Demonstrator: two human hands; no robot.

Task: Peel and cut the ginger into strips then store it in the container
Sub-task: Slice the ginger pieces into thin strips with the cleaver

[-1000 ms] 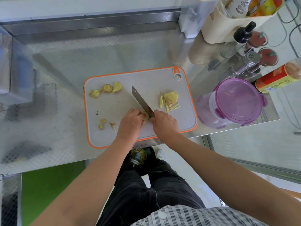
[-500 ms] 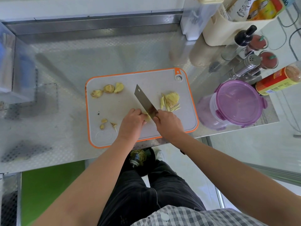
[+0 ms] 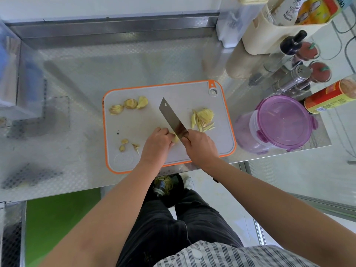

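Near the cutting board's (image 3: 134, 128) front edge, the left grip (image 3: 157, 145) pinches the ginger piece (image 3: 175, 139) while the right grip (image 3: 200, 145) clenches the knife (image 3: 172, 120), blade against it. Best to tuck the fingertips back, slice thin and even, and push each slice toward the cut strips (image 3: 202, 118) by the right edge.

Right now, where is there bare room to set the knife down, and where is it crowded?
Free: the left middle of the cutting board, between ginger pieces and trimmings; the steel counter behind and left of it. Crowded: the board's near edge, where left hand and right hand work the knife by the ginger strips; container and bottles fill the right.
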